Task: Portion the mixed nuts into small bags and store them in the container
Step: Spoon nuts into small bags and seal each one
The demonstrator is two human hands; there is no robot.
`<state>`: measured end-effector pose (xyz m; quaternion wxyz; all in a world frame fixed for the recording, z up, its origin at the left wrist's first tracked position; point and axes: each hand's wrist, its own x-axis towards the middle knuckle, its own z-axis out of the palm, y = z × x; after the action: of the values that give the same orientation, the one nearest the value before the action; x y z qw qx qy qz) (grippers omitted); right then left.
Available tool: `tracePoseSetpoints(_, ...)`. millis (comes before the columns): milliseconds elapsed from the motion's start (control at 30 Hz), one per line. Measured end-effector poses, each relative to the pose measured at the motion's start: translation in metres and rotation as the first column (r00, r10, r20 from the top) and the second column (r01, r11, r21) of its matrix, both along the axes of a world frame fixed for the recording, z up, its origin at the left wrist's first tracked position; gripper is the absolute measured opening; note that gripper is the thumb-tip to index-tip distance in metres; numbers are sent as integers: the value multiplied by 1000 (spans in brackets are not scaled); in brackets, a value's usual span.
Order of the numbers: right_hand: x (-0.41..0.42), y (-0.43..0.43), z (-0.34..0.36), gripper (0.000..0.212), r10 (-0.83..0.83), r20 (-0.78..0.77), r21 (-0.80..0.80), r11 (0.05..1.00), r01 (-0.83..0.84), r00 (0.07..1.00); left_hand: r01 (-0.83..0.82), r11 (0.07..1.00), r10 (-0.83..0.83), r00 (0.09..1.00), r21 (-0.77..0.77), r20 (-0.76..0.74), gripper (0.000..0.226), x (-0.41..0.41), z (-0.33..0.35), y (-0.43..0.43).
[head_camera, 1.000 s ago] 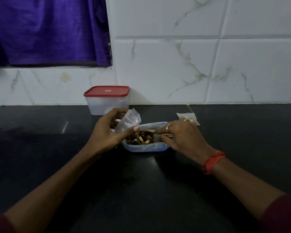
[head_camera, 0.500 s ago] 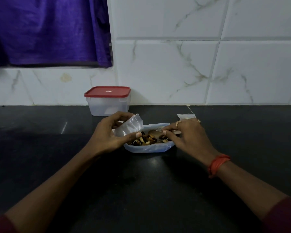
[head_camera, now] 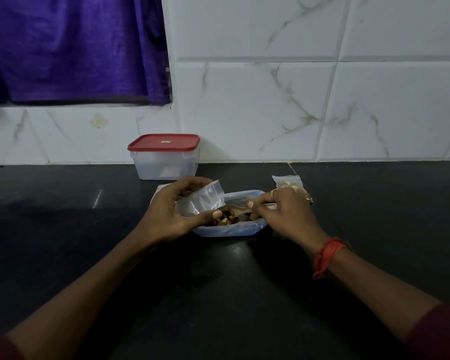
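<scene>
Just below the middle of the frame, the left hand (head_camera: 176, 215) holds a small clear bag (head_camera: 202, 200). Its thumb and curled fingers pinch the bag's sides, and the mouth faces right over a shallow pale-blue tray (head_camera: 231, 231). The mixed nuts (head_camera: 226, 220) lie heaped at the tray's left end, just beside the left thumb. The right hand (head_camera: 283, 214) reaches in from the right with its fingers closed on the handle of a spoon (head_camera: 240, 203). The spoon is blurred, and its bowl sits over the tray near the bag's opening. A red thread band (head_camera: 327, 254) circles the right wrist.

Behind the right hand, a filled small bag (head_camera: 286, 181) lies flat on the black countertop (head_camera: 89, 242). The storage container (head_camera: 164, 165), translucent with its red lid (head_camera: 164, 142) on, stands against the white marble-tiled wall (head_camera: 270, 100), above and left of the tray. A purple curtain (head_camera: 70, 48) fills the upper left.
</scene>
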<state>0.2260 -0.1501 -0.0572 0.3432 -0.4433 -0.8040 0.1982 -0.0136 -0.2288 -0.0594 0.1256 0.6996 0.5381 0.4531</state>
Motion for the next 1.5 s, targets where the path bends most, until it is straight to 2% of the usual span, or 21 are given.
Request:
tracePoseSetpoints(300, -1, 2, -1, 14, -76, -225, -285, 959, 9, 971, -32, 999, 32, 999, 4, -23, 67, -1, -2, 1)
tracePoseSetpoints(400, 1, 2, 1, 15, -86, -282, -326, 945, -11, 955, -52, 998, 53, 998, 34, -39, 68, 0, 0, -2)
tracePoseSetpoints(533, 6, 1, 6, 13, -78, -315, -348, 937, -39, 946, -105, 991, 110, 992, 88, -56, 73, -2, 1, -3)
tracePoseSetpoints(767, 12, 1, 16, 15, -68, -364, -322, 945, -56, 929, -142, 987, 149, 985, 79, -89, 64, -2, 1, -2)
tracePoseSetpoints(900, 13, -2, 24, 22, -34, -398, -266, 961, -79, 917, -165, 981, 178, 975, 105, -132, 72, 1, 1, -3)
tracePoseSetpoints(1100, 4, -13, 25, 10, 37, -411, -203, 970, -132, 911, -153, 976, 188, 953, 158, -238, 74, 9, 5, -6)
tracePoseSetpoints(1167, 2, -17, 23, 10, 111, -376, -156, 971, -181, 920, -146, 974, 185, 955, 174, -233, 70, 13, 6, -6)
tracePoseSetpoints(1233, 0, -22, 22, 15, 221, -303, -38, 969, -244, 927, -141, 971, 182, 959, 194, -215, 66, 15, 6, -7)
tracePoseSetpoints(1300, 0, -21, 19, 18, 281, -90, 284, 927, -246, 955, -141, 970, 179, 966, 197, -187, 64, 15, 7, -8)
tracePoseSetpoints(1367, 2, -16, 17, 20, 194, 95, 615, 760, -211, 976, -134, 977, 162, 974, 168, -160, 64, 15, 8, -8)
tracePoseSetpoints(1400, 3, -15, 17, 20, 169, 96, 682, 707, -188, 981, -129, 980, 152, 977, 153, -147, 65, 14, 8, -8)
tracePoseSetpoints(1433, 4, -15, 17, 20, 169, 52, 698, 699, -157, 984, -126, 982, 145, 980, 140, -133, 66, 14, 8, -8)
tracePoseSetpoints(1500, 5, -16, 19, 21, 187, -74, 665, 741, -91, 979, -132, 985, 143, 985, 108, -102, 66, 12, 7, -7)
